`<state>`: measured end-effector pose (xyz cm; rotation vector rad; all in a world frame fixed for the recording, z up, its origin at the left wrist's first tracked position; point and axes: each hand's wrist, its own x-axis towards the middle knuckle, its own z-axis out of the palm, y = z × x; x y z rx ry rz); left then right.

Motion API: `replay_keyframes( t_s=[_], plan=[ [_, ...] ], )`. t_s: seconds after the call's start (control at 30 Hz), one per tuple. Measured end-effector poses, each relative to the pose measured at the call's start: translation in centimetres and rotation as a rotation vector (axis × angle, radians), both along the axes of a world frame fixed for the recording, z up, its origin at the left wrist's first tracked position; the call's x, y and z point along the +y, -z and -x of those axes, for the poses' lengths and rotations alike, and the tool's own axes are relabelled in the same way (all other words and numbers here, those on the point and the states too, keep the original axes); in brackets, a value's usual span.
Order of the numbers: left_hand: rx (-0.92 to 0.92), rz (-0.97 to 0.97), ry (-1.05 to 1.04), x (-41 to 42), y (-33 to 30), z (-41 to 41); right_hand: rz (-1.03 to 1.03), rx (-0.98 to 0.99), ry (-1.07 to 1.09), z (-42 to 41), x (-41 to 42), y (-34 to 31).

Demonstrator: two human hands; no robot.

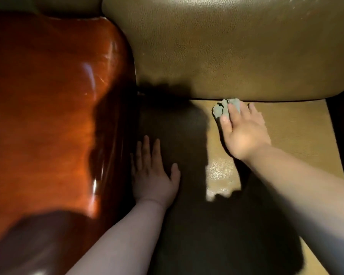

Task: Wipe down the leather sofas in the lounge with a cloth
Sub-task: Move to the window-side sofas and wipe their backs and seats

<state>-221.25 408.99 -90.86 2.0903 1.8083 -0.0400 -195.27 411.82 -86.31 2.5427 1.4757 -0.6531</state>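
Right hand point(241, 128) presses crumpled grey cloth point(224, 108) onto tan leather seat cushion point(286, 132) at the backrest seam. Left hand point(153, 171) flat, empty, bracing. Risk: bunched cloth may skip the crease.

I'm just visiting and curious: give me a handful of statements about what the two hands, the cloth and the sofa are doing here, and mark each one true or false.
1. The right hand presses a crumpled grey-green cloth onto the tan leather seat cushion. True.
2. The cloth lies by the seam under the olive-brown leather backrest. True.
3. The left hand holds a second cloth. False: it rests flat on the seat, fingers straight, holding nothing.
4. The left hand lies on top of the glossy reddish-brown wooden armrest. False: it is on the seat beside the armrest.
5. Both hands are in shadow. False: only the left hand is; the right is lit.
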Motion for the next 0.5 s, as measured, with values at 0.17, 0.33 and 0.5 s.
replay_keyframes(
  t_s=[0.17,0.33,0.5],
  plan=[
    [0.03,-0.023,0.011,-0.2,0.3,-0.1,-0.058,0.087,-0.283,7.6,-0.2,-0.1],
    [0.008,0.021,0.011,-0.1,-0.2,-0.1,0.046,-0.07,-0.126,0.1,-0.6,0.0],
    [0.012,0.017,0.018,-0.1,-0.1,-0.2,0.053,-0.064,0.059,2.7,0.5,0.3]
  ],
)
